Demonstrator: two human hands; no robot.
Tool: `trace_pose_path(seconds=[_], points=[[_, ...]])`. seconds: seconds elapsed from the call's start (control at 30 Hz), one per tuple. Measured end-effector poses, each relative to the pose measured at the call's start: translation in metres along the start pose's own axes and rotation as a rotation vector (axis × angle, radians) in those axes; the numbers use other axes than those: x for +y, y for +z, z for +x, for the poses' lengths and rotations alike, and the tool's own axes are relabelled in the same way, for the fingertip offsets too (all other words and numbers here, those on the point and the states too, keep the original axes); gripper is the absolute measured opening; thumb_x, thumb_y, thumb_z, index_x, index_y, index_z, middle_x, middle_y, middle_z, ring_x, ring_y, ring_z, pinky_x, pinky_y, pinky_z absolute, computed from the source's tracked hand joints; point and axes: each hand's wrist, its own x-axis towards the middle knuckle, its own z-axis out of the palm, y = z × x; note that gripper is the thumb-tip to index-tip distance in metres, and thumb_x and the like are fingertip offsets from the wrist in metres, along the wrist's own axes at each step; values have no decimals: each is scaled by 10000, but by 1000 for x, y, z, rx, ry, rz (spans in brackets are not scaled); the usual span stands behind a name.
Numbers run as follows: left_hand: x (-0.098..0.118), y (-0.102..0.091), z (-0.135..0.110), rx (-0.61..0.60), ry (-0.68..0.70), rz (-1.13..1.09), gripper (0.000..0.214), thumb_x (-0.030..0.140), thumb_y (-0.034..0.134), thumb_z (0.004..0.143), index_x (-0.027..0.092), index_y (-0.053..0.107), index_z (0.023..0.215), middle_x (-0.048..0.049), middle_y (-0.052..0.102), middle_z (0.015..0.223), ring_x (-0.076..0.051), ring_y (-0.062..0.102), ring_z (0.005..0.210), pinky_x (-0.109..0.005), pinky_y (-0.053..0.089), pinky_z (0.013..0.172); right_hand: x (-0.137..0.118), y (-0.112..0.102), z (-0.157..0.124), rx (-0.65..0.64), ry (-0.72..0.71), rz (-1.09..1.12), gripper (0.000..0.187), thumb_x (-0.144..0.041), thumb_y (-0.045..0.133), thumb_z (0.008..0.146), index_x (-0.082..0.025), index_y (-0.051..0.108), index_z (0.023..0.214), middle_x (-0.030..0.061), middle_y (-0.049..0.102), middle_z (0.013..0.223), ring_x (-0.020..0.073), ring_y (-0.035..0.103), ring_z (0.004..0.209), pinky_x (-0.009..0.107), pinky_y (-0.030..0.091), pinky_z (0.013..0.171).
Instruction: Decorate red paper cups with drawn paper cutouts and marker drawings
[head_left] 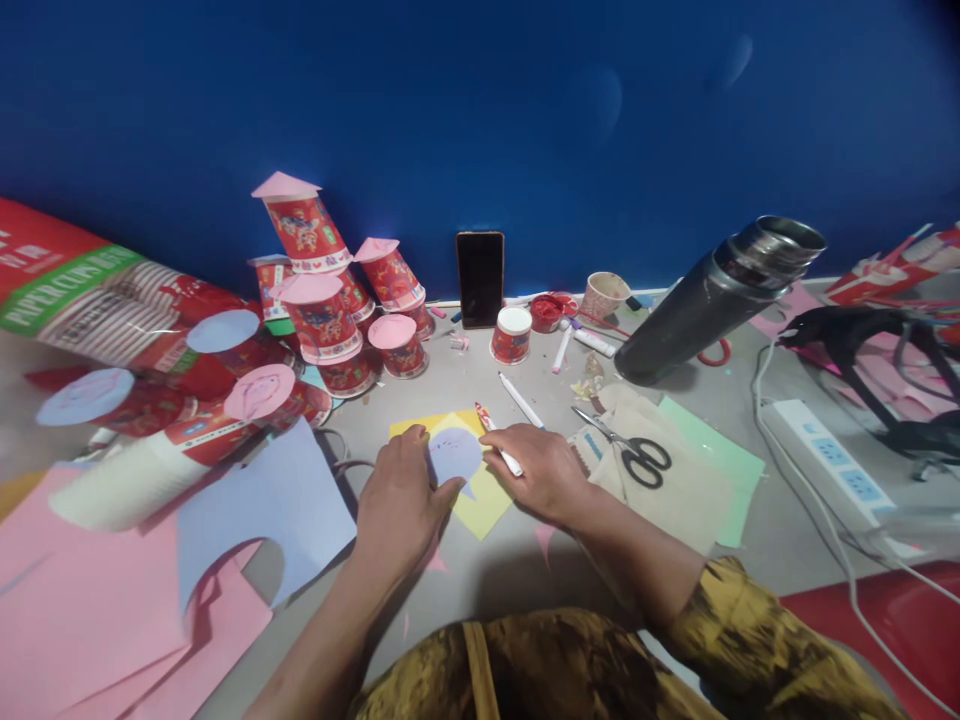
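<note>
My left hand [401, 495] rests flat on the grey table, fingers pressing the edge of a pale blue paper circle [454, 455] that lies on a yellow paper sheet [484, 500]. My right hand [544, 470] is closed round a white pen [502, 448] with a red-patterned end, its tip at the circle's right edge. Both hands sit close together over the yellow sheet.
Black scissors [637, 455] lie on beige paper right of my hands. Red paper cups [322, 320] with pink lids stack at the back left. A phone [480, 278], a dark flask [712, 295], a power strip [832, 465] and pink and blue sheets [255, 510] surround the spot.
</note>
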Motion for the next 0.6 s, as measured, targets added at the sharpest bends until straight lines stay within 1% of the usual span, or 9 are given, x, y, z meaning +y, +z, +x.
trace_pose_path(seconds=[0.07, 0.17, 0.23, 0.33, 0.4, 0.5, 0.53, 0.6], points=[[-2, 1, 0, 21, 20, -10, 599, 300, 752, 859, 135, 504, 1378, -168, 663, 1271, -372, 629, 1193, -491, 523, 970, 2, 1, 0, 11, -6, 7, 144, -242, 630, 1031, -227, 715, 1146, 55, 829, 1001, 205, 753, 884, 297, 527, 763], [-5, 4, -4, 78, 80, -19, 558, 294, 742, 867, 122, 533, 1355, -156, 665, 1188, -369, 640, 1124, -504, 540, 938, 3, 1, 1, 81, -34, 54, 157, -277, 605, 1058, -227, 731, 1136, 58, 833, 994, 195, 755, 845, 298, 540, 759], [-8, 6, -10, 109, 130, -30, 447, 301, 708, 897, 129, 583, 1289, -132, 655, 1095, -356, 647, 1051, -498, 555, 892, 3, 0, 2, 145, -39, 107, 181, -312, 607, 1064, -223, 739, 1149, 65, 828, 968, 194, 755, 832, 303, 556, 763], [-11, 9, -22, 120, 224, -68, 245, 297, 626, 962, 173, 647, 1172, -92, 634, 1004, -315, 649, 952, -471, 567, 842, -1, -4, 5, 214, 1, 163, 205, -336, 608, 1062, -225, 742, 1172, 74, 820, 968, 202, 759, 860, 320, 582, 789], [-15, 13, -30, 130, 295, -105, 227, 271, 597, 980, 184, 655, 1181, -97, 645, 1050, -300, 653, 964, -457, 575, 848, -6, -5, 9, 235, 44, 175, 191, -326, 596, 1063, -228, 743, 1135, 73, 818, 960, 200, 763, 854, 318, 592, 786], [-19, 20, -38, 171, 393, -128, 332, 222, 607, 972, 166, 615, 1299, -142, 655, 1238, -317, 638, 1086, -477, 578, 909, -16, -4, 13, 241, 85, 181, 170, -317, 591, 1055, -221, 729, 1040, 67, 811, 901, 192, 762, 802, 301, 597, 750], [-21, 23, -39, 174, 416, -124, 357, 205, 611, 969, 163, 601, 1324, -148, 653, 1275, -323, 627, 1108, -487, 576, 922, -19, -2, 14, 235, 80, 179, 168, -322, 593, 1051, -218, 722, 1019, 66, 807, 884, 192, 761, 790, 297, 597, 739], [-23, 26, -39, 159, 437, -114, 375, 170, 620, 959, 166, 589, 1333, -146, 661, 1285, -326, 614, 1104, -495, 577, 920, -22, 3, 16, 207, 43, 175, 178, -336, 592, 1052, -216, 713, 1003, 65, 799, 856, 192, 756, 771, 294, 595, 719]])
